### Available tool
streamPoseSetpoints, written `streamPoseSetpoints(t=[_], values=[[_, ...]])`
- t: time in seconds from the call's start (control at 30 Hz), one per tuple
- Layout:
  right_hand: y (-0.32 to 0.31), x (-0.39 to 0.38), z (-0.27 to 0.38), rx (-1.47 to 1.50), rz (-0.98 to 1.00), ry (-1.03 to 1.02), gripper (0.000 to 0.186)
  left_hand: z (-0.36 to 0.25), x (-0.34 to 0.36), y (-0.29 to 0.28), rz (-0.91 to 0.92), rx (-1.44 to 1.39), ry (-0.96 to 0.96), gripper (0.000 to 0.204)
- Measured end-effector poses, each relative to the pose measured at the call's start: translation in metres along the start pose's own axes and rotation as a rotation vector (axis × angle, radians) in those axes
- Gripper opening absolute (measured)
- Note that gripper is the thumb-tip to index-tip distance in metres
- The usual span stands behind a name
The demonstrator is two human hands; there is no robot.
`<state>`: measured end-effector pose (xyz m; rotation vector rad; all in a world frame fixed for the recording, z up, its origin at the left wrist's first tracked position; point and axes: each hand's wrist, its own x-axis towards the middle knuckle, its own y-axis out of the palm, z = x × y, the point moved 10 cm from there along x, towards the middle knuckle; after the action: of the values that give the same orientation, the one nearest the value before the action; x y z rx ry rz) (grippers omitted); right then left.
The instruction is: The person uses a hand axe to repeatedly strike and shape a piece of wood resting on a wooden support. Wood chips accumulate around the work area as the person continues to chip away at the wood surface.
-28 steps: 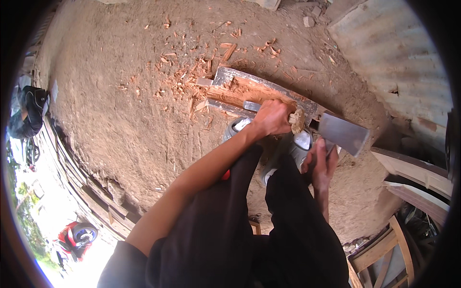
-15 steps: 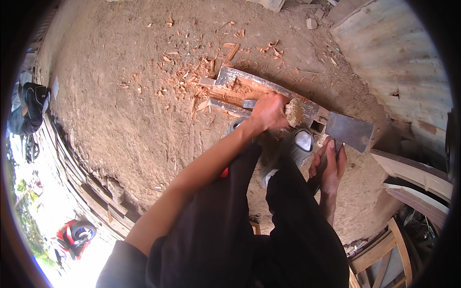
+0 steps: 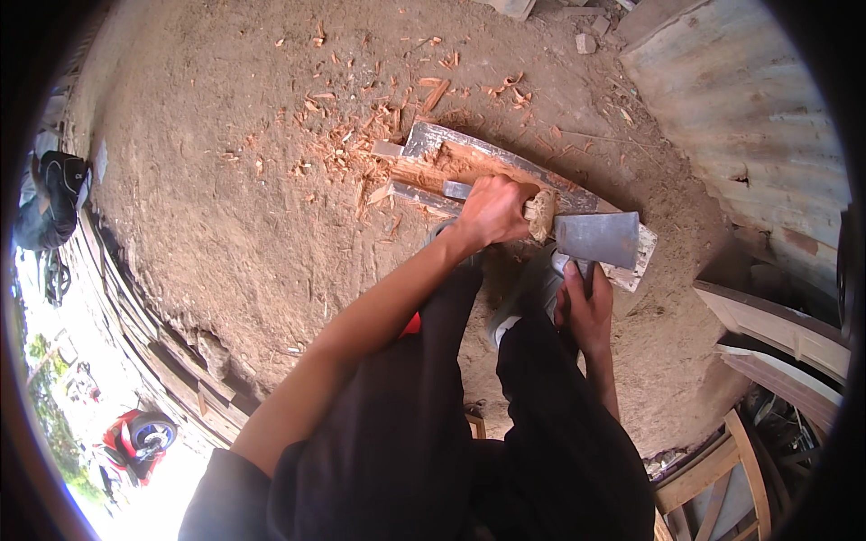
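My left hand (image 3: 492, 212) is closed around a chisel (image 3: 456, 189). The chisel's flat metal blade lies over the reddish cut hollow of a weathered timber (image 3: 492, 162), and its frayed, mushroomed handle end sticks out on the right of my fist. My right hand (image 3: 588, 307) grips the handle of a hammer (image 3: 597, 239) with a broad, flat grey head. That head is right beside the chisel's butt; I cannot tell whether they touch. It hides part of the timber, whose pale right end shows past it. The blade's tip is hard to make out against the wood.
Reddish wood chips (image 3: 347, 149) are scattered over the dirt floor (image 3: 225, 117) around the timber's left end. My shoe (image 3: 541, 279) is close against the timber. Corrugated metal sheeting (image 3: 740, 117) stands at the right, above stacked boards (image 3: 776, 316). A red motorcycle (image 3: 135, 446) is at the lower left.
The hammer in my right hand has swung left, from beyond the timber's right end to beside the chisel's butt. My left hand and the chisel have shifted slightly left.
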<state>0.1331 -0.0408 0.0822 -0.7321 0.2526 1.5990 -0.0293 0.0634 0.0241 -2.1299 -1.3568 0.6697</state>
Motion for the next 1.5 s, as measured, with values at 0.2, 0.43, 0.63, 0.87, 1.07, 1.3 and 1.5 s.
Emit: streamPoseSetpoints(t=[0.2, 0.43, 0.63, 0.87, 1.07, 1.3, 1.5], values=[[0.007, 0.002, 0.005, 0.025, -0.027, 0.010, 0.026, 0.005, -0.003, 0.017, 0.043, 0.074, 0.037, 0.031], [-0.011, 0.002, 0.012, 0.362, -0.144, -0.090, 0.030, 0.013, -0.006, 0.002, -0.043, -0.030, -0.002, 0.037], [0.010, 0.013, 0.007, 0.091, 0.020, -0.024, 0.032, 0.010, -0.005, -0.002, -0.074, -0.040, 0.018, 0.037], [0.021, 0.011, 0.014, 0.001, -0.037, -0.072, 0.033, 0.010, -0.005, -0.007, -0.078, -0.081, 0.041, 0.035], [0.007, 0.009, 0.016, 0.453, -0.160, -0.120, 0.031, 0.011, -0.003, -0.006, -0.037, -0.041, 0.003, 0.031], [0.005, 0.023, 0.002, 0.171, -0.029, -0.032, 0.027, 0.017, -0.003, 0.006, 0.029, 0.008, -0.008, 0.033], [0.011, 0.013, -0.006, 0.271, -0.127, -0.104, 0.030, 0.010, -0.004, 0.002, 0.018, 0.056, -0.004, 0.030]])
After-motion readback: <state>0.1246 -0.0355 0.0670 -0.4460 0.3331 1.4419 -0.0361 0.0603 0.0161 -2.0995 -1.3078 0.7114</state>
